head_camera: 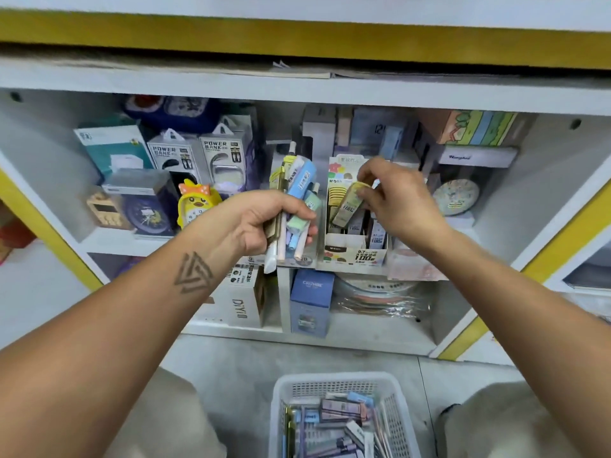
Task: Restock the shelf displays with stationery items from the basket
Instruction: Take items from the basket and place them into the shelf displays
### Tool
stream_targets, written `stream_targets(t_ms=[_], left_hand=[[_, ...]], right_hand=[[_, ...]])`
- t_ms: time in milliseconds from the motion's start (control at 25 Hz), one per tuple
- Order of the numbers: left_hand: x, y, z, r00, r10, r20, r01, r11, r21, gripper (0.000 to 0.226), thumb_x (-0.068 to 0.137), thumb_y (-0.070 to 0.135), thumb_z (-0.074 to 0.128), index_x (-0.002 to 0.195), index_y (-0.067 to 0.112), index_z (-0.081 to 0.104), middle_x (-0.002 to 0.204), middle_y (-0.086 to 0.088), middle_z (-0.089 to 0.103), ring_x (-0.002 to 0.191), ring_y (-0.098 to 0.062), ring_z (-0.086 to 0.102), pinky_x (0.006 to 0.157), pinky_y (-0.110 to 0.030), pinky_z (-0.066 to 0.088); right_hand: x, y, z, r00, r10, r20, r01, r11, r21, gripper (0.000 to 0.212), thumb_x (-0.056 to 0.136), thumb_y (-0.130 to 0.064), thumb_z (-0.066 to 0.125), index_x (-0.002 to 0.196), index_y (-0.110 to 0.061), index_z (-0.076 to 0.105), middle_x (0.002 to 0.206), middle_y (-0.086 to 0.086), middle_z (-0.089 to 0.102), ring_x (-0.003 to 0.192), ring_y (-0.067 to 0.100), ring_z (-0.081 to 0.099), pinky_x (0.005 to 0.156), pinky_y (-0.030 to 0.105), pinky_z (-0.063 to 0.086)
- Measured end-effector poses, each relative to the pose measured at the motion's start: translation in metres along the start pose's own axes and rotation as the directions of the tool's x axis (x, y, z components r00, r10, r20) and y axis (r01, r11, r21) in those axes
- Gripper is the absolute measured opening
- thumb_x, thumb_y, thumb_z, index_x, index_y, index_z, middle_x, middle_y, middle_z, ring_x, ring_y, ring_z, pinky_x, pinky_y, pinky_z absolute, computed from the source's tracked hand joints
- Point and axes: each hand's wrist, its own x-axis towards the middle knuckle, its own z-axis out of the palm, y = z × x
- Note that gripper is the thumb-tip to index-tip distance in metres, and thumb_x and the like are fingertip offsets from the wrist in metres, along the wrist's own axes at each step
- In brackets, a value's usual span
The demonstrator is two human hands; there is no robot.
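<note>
Right hand (pixel 401 201) pinches yellow lead pack (pixel 349 203) over display box (pixel 353 249).
Left hand (pixel 264 223) grips stationery bundle (pixel 297 200).

A stationery shop: white shelving (pixel 297 90) with yellow trim packed with boxed power banks (pixel 198 157) at ten o'clock, a lead-refill display box (pixel 355 256) centrally, novelty clocks (pixel 195 203).

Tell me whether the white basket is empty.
Not empty: the white basket on the floor holds a pile of stationery packs.
</note>
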Motion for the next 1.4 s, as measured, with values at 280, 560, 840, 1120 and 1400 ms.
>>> stream_targets(t_ms=[280,560,840,1120,1400], left_hand=[[0.011,-0.004,0.002,0.999,-0.019,0.043,0.02,1.0,-0.024,0.006,0.083,-0.005,0.064,0.084,0.001,0.064,0.068,-0.014,0.07,0.058,-0.022,0.071,0.061,-0.036,0.062],[0.013,-0.011,0.013,0.992,-0.075,0.098,0.074,0.997,0.014,0.009,0.083,-0.004,0.065,0.09,0.002,0.066,0.071,-0.014,0.071,0.06,-0.022,0.071,0.065,-0.036,0.062],[0.019,-0.014,0.034,0.99,-0.063,0.128,0.062,0.998,0.008,0.009,0.083,-0.007,0.063,0.086,0.001,0.066,0.07,-0.014,0.069,0.061,-0.022,0.071,0.065,-0.035,0.062],[0.022,-0.014,0.036,0.99,-0.094,0.104,0.096,0.995,-0.021,0.01,0.083,-0.007,0.063,0.078,0.0,0.067,0.068,-0.015,0.069,0.059,-0.023,0.071,0.062,-0.036,0.062],[0.023,-0.015,0.036,0.997,-0.047,0.059,0.046,0.999,0.024,0.011,0.084,-0.012,0.061,0.086,-0.002,0.065,0.071,-0.017,0.066,0.056,-0.024,0.068,0.064,-0.037,0.06]], right_hand=[[0.002,0.003,0.029,0.966,-0.081,0.246,0.138,0.965,-0.223,0.017,0.1,-0.016,0.055,0.109,-0.014,0.07,0.106,0.003,0.064,0.097,0.028,0.062,0.079,0.041,0.051],[0.015,-0.024,0.002,0.899,0.378,0.22,-0.432,0.69,0.581,0.018,0.094,-0.036,0.068,0.097,-0.019,0.065,0.066,0.005,0.071,0.048,0.015,0.057,0.042,0.025,0.043],[0.015,-0.03,0.001,0.828,0.48,0.29,-0.55,0.594,0.587,0.02,0.085,-0.014,0.078,0.095,-0.006,0.063,0.06,0.008,0.068,0.043,0.017,0.058,0.04,0.024,0.044],[0.02,-0.021,0.008,0.803,0.49,0.338,-0.579,0.51,0.636,0.015,0.085,-0.015,0.079,0.085,-0.004,0.069,0.063,0.004,0.071,0.053,0.014,0.063,0.054,0.024,0.056],[0.021,-0.032,0.015,0.819,0.497,0.287,-0.574,0.697,0.43,0.023,0.072,-0.031,0.089,0.076,-0.017,0.071,0.076,0.009,0.076,0.06,0.013,0.064,0.057,0.029,0.056]])
